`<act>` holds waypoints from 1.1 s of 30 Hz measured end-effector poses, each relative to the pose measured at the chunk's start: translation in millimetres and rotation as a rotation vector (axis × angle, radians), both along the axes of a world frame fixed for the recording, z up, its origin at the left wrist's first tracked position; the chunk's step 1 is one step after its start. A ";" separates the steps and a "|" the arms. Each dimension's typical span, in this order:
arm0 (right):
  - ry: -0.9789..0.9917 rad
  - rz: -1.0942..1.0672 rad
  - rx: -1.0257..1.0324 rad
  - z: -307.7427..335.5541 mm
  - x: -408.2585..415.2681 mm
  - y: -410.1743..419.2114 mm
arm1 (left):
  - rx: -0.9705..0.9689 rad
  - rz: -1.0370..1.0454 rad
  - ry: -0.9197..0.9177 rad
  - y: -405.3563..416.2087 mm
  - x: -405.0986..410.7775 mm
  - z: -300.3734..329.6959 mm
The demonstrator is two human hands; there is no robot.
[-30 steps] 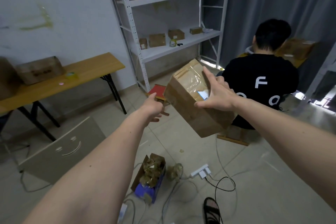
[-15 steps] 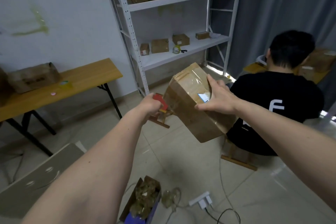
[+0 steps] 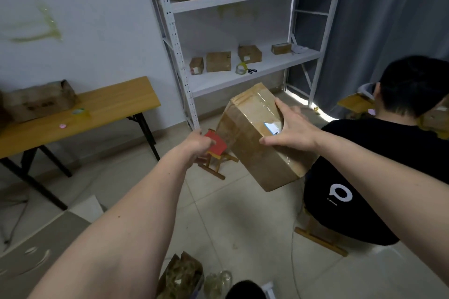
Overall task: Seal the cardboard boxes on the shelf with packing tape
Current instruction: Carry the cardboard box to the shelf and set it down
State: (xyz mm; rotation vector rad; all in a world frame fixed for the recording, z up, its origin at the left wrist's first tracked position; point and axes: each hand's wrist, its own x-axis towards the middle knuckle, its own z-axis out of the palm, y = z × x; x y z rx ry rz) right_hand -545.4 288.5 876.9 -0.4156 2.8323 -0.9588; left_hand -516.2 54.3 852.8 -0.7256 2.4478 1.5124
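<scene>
Right hand point(image 3: 292, 132) spread flat on the taped top of a tilted cardboard box point(image 3: 260, 138), carried in mid-air. Left hand point(image 3: 196, 144) at the box's lower left side, fingers hidden, grip not discernible. Beyond, white shelf point(image 3: 243, 75) with small boxes point(image 3: 218, 61), tape roll point(image 3: 241, 68), scissors point(image 3: 252, 71). At right, seated person in black shirt point(image 3: 379, 165).

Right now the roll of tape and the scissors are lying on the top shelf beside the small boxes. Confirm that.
Not quite. The head view shows the roll of tape and the scissors on the middle shelf, not the top one. They do lie beside the small boxes there.
</scene>
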 end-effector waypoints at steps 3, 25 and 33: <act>-0.001 0.014 -0.009 -1.2 -12.7 -2.2 | -0.022 0.034 0.003 -6.4 -12.6 -0.7; -0.070 0.009 -0.048 12.1 -281.8 -60.6 | 0.098 -0.060 0.044 -60.8 -292.2 10.8; -0.046 -0.006 -0.089 28.5 -389.1 -102.2 | 0.041 -0.017 0.064 -111.9 -411.3 18.0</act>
